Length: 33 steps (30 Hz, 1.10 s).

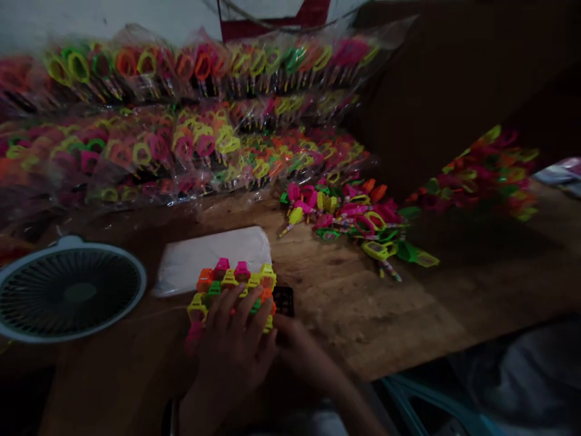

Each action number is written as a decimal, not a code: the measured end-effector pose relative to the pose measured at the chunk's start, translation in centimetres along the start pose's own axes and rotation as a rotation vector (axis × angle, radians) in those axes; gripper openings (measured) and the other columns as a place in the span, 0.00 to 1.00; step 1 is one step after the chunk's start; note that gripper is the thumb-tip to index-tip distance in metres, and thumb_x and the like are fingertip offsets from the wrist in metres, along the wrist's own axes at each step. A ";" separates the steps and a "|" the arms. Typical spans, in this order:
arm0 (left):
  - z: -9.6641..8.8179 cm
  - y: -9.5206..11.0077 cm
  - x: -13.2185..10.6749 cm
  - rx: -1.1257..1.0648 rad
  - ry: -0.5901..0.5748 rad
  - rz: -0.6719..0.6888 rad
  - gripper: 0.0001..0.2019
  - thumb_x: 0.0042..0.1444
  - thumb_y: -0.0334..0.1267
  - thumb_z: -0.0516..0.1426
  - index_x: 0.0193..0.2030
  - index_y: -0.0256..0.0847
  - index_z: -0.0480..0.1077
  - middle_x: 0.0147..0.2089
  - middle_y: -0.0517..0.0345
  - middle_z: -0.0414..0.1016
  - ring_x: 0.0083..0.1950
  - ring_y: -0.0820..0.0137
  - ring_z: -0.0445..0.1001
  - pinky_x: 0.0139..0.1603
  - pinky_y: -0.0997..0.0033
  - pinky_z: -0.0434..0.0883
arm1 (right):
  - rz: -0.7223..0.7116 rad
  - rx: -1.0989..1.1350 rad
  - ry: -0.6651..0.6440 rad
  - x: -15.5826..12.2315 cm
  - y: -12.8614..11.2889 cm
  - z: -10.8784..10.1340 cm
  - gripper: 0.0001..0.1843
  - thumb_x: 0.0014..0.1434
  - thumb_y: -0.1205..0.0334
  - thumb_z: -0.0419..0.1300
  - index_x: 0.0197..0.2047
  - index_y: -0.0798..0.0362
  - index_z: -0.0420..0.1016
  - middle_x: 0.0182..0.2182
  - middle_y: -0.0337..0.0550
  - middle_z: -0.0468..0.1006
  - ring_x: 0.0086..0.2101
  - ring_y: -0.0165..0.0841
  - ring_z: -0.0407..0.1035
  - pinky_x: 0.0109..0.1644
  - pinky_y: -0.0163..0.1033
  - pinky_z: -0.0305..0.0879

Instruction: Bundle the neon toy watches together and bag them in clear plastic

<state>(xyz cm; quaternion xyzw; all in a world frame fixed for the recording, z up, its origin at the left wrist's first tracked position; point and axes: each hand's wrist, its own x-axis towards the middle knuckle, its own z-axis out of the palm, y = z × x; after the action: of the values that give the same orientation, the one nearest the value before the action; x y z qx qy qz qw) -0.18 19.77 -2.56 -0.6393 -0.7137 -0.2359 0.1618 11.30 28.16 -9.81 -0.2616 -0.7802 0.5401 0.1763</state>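
A bunch of neon plastic scissors (227, 281), pink, yellow, orange and green handles, lies on the wooden table near its front edge. My left hand (233, 339) rests on top of the bunch with fingers laid over the handles and curled round them. My right hand (290, 345) comes in from the right under the left one; its fingers are hidden behind the left hand and the bunch. A small dark object (284, 300) lies beside the bunch on the right.
A white stack of flat plastic bags (213, 257) lies behind the bunch. A round fan (68, 293) lies at the left. Loose scissors (358, 221) are heaped mid-table, more (485, 172) at the right. Bagged scissors (181, 127) are piled along the back.
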 end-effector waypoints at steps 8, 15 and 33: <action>1.0 -0.7 0.3 0.053 -0.002 0.002 0.22 0.55 0.43 0.55 0.56 0.39 0.67 0.58 0.50 0.70 0.60 0.55 0.64 0.61 0.51 0.58 | 0.194 -0.813 0.435 17.7 -0.1 -12.4 0.30 0.60 0.60 0.54 0.65 0.56 0.56 0.63 0.65 0.55 0.58 0.53 0.56 0.57 0.57 0.54; 1.0 -0.4 0.3 0.059 0.028 -0.028 0.20 0.56 0.43 0.55 0.54 0.39 0.68 0.56 0.52 0.72 0.58 0.57 0.66 0.59 0.54 0.60 | 0.172 -1.005 0.103 13.8 0.7 -10.4 0.31 0.56 0.63 0.56 0.64 0.50 0.59 0.63 0.57 0.59 0.57 0.53 0.59 0.56 0.58 0.55; -1.6 -2.2 -1.6 -0.062 -0.104 -0.037 0.17 0.62 0.33 0.47 0.58 0.39 0.63 0.56 0.52 0.71 0.60 0.62 0.64 0.59 0.55 0.63 | 0.324 -0.909 0.328 -2.0 1.3 -6.6 0.18 0.58 0.77 0.46 0.48 0.58 0.71 0.44 0.54 0.72 0.35 0.37 0.72 0.38 0.38 0.66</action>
<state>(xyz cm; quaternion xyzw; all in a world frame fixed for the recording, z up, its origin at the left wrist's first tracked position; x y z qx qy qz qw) -2.24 17.40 -2.41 -0.6420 -0.7254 -0.2272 0.1001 16.90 32.27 -8.69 -0.5110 -0.8478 0.1181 0.0787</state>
